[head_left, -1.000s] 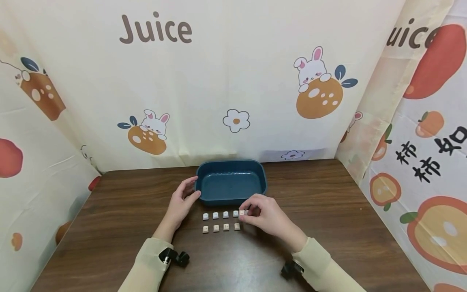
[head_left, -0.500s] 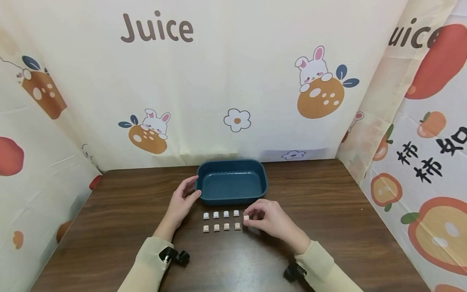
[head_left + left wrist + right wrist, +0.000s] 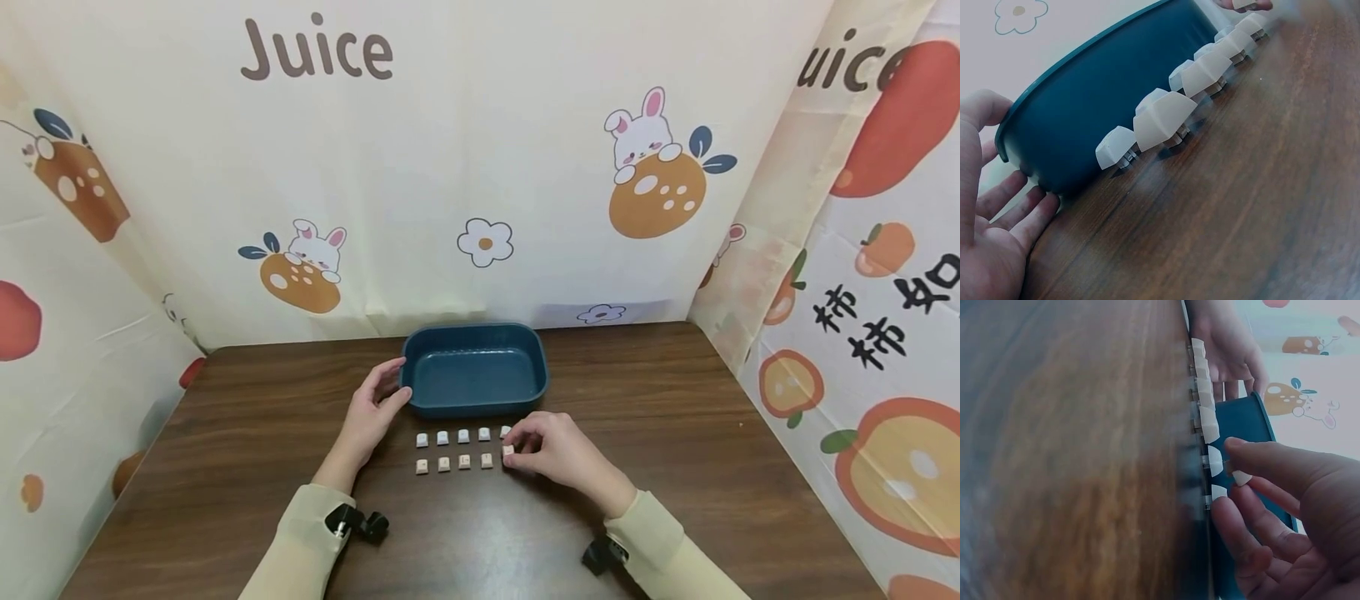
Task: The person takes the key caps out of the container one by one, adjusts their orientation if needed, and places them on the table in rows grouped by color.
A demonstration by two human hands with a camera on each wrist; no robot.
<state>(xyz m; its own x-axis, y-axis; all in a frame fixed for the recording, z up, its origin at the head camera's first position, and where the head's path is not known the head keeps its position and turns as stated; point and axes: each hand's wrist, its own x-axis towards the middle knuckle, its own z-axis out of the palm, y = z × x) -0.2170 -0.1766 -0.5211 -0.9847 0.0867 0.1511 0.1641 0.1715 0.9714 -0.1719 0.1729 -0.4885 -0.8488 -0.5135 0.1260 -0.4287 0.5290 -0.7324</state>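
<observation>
In the head view my right hand [image 3: 558, 450] pinches a cream keycap [image 3: 508, 451] between thumb and fingers, at the right end of the front row. The right wrist view shows this keycap [image 3: 1242, 478] between the fingers, off the table. My left hand [image 3: 371, 412] rests with thumb and fingers against the left side of a dark teal rectangular dish [image 3: 472, 410]. Two rows of keycaps stand before the dish: a whiter back row [image 3: 462, 436] and a creamier front row [image 3: 464, 462]. The left wrist view shows clear switch bodies beneath the front keycaps [image 3: 1163, 122].
The brown wooden table [image 3: 277, 433] runs back to a printed cloth [image 3: 420, 167] hanging behind the dish. More printed cloth hangs at both sides. A small black camera mount sits on each wrist.
My right hand has moved slightly right and toward the front with the keycap in its fingers. The last back-row keycap shows again beside it. The left hand stays against the dish.
</observation>
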